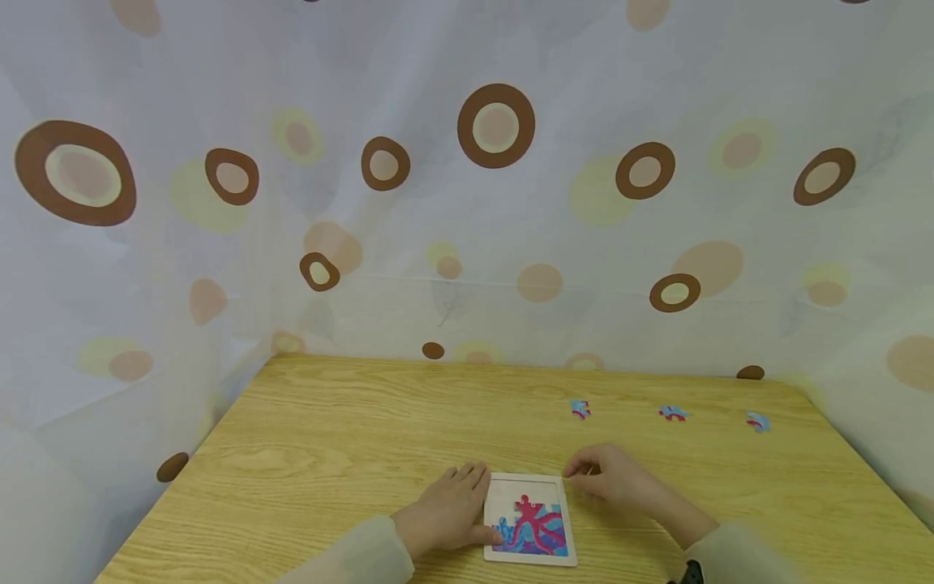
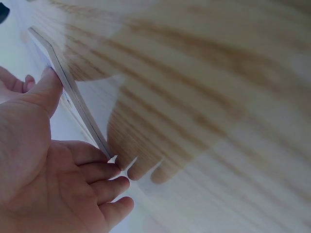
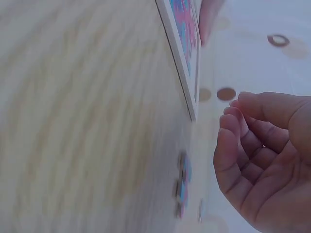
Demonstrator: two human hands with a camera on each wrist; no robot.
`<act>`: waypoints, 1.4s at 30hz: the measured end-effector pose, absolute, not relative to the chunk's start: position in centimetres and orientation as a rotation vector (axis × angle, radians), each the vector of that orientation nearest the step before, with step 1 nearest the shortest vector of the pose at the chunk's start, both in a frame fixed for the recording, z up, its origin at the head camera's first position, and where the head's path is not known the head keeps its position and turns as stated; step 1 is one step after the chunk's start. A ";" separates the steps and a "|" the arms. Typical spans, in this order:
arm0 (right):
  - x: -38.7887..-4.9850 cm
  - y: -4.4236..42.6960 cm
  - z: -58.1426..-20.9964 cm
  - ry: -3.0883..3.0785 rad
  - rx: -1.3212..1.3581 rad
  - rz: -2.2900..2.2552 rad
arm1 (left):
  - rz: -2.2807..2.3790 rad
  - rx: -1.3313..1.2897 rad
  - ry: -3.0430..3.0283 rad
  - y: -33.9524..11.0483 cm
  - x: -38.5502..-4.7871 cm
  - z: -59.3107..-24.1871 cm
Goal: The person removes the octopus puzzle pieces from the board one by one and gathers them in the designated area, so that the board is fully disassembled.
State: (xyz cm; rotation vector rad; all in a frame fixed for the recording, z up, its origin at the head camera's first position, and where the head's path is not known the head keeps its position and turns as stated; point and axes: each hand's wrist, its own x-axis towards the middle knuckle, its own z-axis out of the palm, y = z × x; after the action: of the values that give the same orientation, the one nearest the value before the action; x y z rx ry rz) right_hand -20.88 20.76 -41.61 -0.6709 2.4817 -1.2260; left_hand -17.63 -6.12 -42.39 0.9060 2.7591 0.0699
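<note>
Octopus-puzzle tray [image 1: 530,560] is lying flat, the left hand [image 1: 451,509], unclenched, seemingly bracing it by thumb; the right hand [image 1: 611,477] is hovering loosely curled, empty.

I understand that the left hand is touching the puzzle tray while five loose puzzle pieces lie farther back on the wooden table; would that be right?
Not quite: the head view shows three loose puzzle pieces, not five, farther back on the wooden table. The left hand is indeed touching the puzzle tray.
</note>
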 end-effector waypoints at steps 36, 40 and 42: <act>-19.3 16.0 -42.5 2.407 -0.787 -1.202 | 0.065 0.912 2.773 -6.1 -17.7 -42.6; -19.4 16.1 -42.6 2.361 -0.767 -1.272 | 0.063 0.918 2.778 -6.1 -17.7 -42.6; -19.4 16.1 -42.7 2.346 -0.746 -1.297 | 0.056 0.920 2.781 -6.1 -17.7 -42.6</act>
State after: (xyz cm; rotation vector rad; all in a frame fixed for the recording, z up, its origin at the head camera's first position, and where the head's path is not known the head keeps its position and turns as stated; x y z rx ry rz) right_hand -19.42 16.14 -42.68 -0.7457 2.3460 -1.2971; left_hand -17.70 -6.12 -42.63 0.9199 2.7805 0.0562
